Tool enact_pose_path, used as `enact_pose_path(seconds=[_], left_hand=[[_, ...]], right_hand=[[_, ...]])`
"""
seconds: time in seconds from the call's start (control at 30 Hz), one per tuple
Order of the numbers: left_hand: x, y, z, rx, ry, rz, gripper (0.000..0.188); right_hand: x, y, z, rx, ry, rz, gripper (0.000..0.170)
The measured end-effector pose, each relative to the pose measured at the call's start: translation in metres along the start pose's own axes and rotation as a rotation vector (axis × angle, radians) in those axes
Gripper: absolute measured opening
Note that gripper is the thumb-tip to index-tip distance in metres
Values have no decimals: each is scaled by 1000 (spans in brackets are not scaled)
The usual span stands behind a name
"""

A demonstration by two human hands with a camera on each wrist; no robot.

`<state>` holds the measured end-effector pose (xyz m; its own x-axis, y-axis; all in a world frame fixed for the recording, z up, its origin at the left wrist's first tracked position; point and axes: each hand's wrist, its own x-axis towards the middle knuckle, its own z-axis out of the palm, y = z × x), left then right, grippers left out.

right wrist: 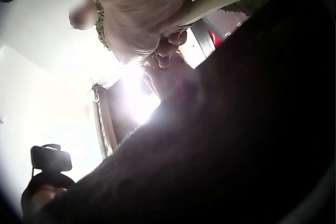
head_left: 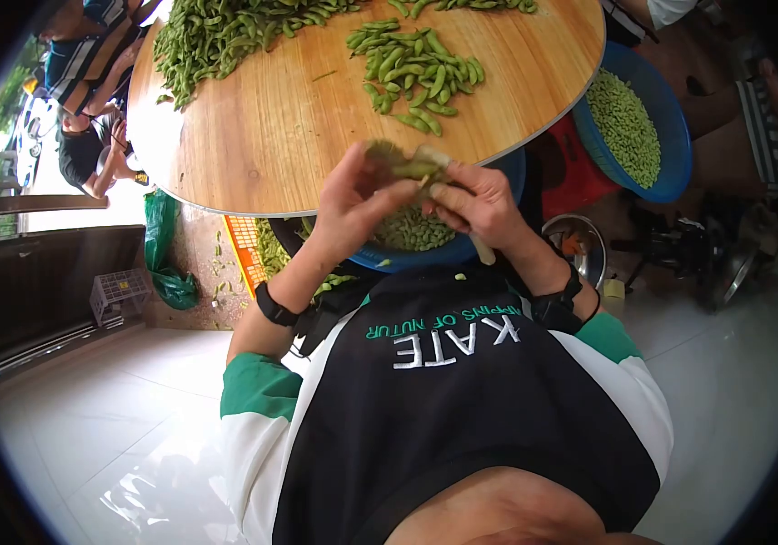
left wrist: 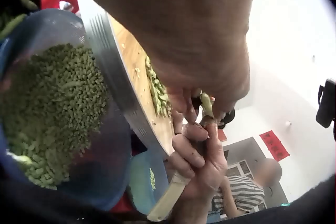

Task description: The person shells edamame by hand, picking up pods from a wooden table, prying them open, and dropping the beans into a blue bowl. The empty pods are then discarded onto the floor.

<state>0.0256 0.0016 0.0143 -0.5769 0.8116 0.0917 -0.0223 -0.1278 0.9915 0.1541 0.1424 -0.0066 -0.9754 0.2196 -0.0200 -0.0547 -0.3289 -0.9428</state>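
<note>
My left hand (head_left: 348,204) holds green soybean pods (head_left: 416,170) between its thumb and fingers, close to the table's near edge. Facing it, my right hand (head_left: 484,209) has its fingers curled round a tool with a pale handle (left wrist: 170,198); the handle sticks out below the palm, and the tool's other end is hidden. The fingers of both hands meet at one pod (left wrist: 206,104), blurred in the head view. Below them stands a blue basin (head_left: 384,263) of shelled beans (head_left: 416,234), partly covered by my hands.
On the round wooden table (head_left: 262,136) lie a small pile of pods (head_left: 416,73) and a larger heap (head_left: 216,41). A second blue basin (head_left: 675,136) of beans stands right, near a metal bowl (head_left: 589,241). An orange crate (head_left: 244,245) is at left. Another person (head_left: 89,150) sits far left.
</note>
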Motion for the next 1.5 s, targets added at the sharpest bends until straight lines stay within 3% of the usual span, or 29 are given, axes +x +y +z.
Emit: enact_pose_path(seconds=[0.07, 0.1, 0.17, 0.2, 0.27, 0.3, 0.37, 0.43, 0.67, 0.73, 0.77, 0.83, 0.87, 0.93, 1.07, 1.17, 1.27, 1.33, 1.5], left_hand=[[-10, 7, -19, 40, 10, -205, 15], [-16, 10, -34, 211, -46, -213, 13], [-20, 44, -56, 950, -256, 35, 11], [-22, 58, -66, 1243, -356, -98, 9], [-26, 56, -71, 1431, -238, 90, 12], [-20, 52, -68, 1431, -239, 88, 12], [10, 34, -52, 1157, -207, 279, 20], [47, 1, -38, 1183, -204, 562, 27], [82, -40, -23, 1236, -162, 581, 23], [64, -30, -20, 932, -112, 315, 10], [58, -24, -19, 932, -116, 314, 10], [45, -14, -17, 396, -163, -110, 13], [40, -12, -17, 397, -157, -112, 13], [35, -10, -16, 85, -138, -337, 17], [26, -13, -14, -19, -68, -372, 17], [21, -13, -12, -28, -47, -350, 16], [19, -19, -12, -82, -40, -309, 16], [19, -20, -12, -87, -5, -283, 15], [14, -23, -8, -119, 10, -227, 11]], right_hand=[[-1, 2, 4, -42, -21, 0, 40], [-1, 2, 5, -38, -3, 27, 40], [2, 6, -4, 41, 79, 100, 39], [4, 10, -13, 44, 83, 98, 39], [3, 15, -24, 91, 111, 68, 36], [3, 14, -20, 96, 97, 62, 34], [6, 16, -13, 102, 100, 66, 34], [8, 13, -6, 114, 126, 87, 33], [1, 15, -17, 163, 218, 54, 33], [4, 12, -16, 196, 211, 48, 36], [7, 11, -16, 199, 215, 48, 36], [12, 9, -14, 340, 122, 131, 40], [13, 7, -12, 342, 116, 134, 40], [16, 3, -9, 472, -4, 111, 43], [16, 5, -8, 554, -62, 126, 46], [16, 2, -4, 583, -105, 106, 37], [15, -1, 0, 537, -78, 109, 38], [15, -2, 2, 535, -111, 104, 49], [16, 0, 4, 496, -75, 122, 45]])
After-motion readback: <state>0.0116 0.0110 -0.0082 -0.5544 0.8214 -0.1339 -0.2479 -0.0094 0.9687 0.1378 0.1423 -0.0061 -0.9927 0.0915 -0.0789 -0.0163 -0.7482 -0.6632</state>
